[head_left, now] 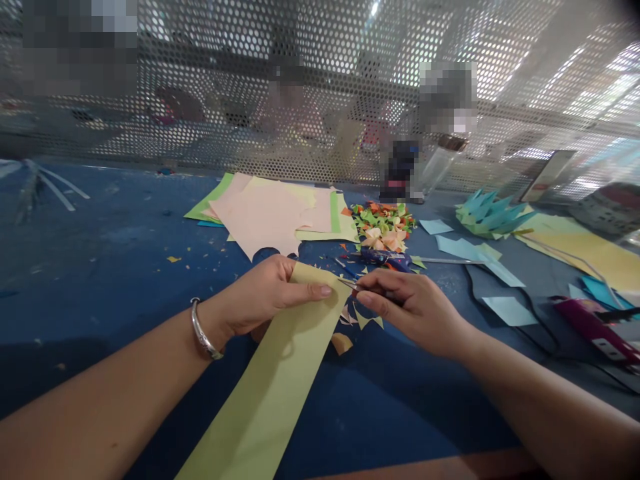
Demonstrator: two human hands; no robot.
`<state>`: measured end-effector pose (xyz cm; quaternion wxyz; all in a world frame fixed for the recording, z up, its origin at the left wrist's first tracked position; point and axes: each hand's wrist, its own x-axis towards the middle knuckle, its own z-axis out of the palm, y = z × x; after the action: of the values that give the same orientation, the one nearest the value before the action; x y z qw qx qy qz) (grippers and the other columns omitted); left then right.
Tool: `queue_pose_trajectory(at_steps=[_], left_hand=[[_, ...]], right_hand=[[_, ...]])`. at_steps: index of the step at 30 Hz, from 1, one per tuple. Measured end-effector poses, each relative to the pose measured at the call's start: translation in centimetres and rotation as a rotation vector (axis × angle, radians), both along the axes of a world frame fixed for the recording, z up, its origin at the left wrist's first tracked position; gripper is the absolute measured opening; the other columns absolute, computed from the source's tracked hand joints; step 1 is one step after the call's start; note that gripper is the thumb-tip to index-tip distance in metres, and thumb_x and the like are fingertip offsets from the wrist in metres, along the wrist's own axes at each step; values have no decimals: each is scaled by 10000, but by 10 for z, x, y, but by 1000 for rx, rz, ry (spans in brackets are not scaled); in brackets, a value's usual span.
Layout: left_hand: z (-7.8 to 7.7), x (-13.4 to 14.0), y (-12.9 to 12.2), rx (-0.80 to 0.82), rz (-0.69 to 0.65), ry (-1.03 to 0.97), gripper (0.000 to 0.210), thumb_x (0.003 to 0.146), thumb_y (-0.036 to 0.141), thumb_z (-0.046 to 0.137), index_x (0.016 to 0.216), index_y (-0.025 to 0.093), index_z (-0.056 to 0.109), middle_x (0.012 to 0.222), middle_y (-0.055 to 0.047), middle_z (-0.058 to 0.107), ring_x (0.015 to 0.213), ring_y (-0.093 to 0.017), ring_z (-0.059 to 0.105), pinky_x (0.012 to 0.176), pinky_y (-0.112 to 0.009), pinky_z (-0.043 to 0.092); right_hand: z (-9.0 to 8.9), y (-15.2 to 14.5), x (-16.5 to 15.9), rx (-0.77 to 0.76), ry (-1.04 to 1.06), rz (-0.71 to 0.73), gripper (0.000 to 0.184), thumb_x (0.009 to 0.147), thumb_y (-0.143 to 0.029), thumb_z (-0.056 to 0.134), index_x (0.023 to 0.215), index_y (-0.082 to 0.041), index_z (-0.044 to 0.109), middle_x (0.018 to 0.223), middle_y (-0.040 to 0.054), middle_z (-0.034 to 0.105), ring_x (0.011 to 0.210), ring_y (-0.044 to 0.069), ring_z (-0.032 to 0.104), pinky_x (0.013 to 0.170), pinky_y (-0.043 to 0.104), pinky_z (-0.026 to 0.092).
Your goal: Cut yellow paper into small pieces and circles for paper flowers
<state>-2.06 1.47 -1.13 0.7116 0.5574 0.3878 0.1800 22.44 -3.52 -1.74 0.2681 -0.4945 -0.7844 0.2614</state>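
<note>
A long strip of yellow-green paper [280, 373] slants from the front edge of the view up to my left hand [273, 290]. That hand pinches its upper end, thumb on top and fingers underneath. My right hand [415, 307] is closed around a pair of scissors [348, 284], whose handles are mostly hidden by the fingers. The thin blades meet the strip's upper right edge. Under and beside the strip lie pale paper scraps [367, 319] and a curled peach piece [343, 343].
Stacked coloured sheets [270, 213] lie behind my hands, beside a pile of small cut paper pieces [385, 223]. A glue gun [385, 259] lies near them. To the right are a spiky teal paper form [493, 215], a purple power strip [597, 333] and a black cable [540, 320]. Perforated metal [225, 127] stands behind.
</note>
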Motion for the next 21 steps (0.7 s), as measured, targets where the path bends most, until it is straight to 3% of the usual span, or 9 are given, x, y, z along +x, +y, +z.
queue_pose_trajectory(at_steps=[14,21], left_hand=[[-1,0,0,39,-63,-2,305,819,426,747,925,143,786,822,-109,776,634,-169,709,577,-237,544],[2,1,-1,30,-63,14,279,829,406,743,921,147,788,791,-97,774,612,-158,702,557,-222,533]], right_hand=[[0,1,-1,-1,-15,21,296,983,-461,516,954,-208,667,740,-15,598,625,109,508,580,220,404],[0,-1,-2,-37,17,15,299,975,-462,526,915,-202,662,700,-27,557,578,96,452,530,217,366]])
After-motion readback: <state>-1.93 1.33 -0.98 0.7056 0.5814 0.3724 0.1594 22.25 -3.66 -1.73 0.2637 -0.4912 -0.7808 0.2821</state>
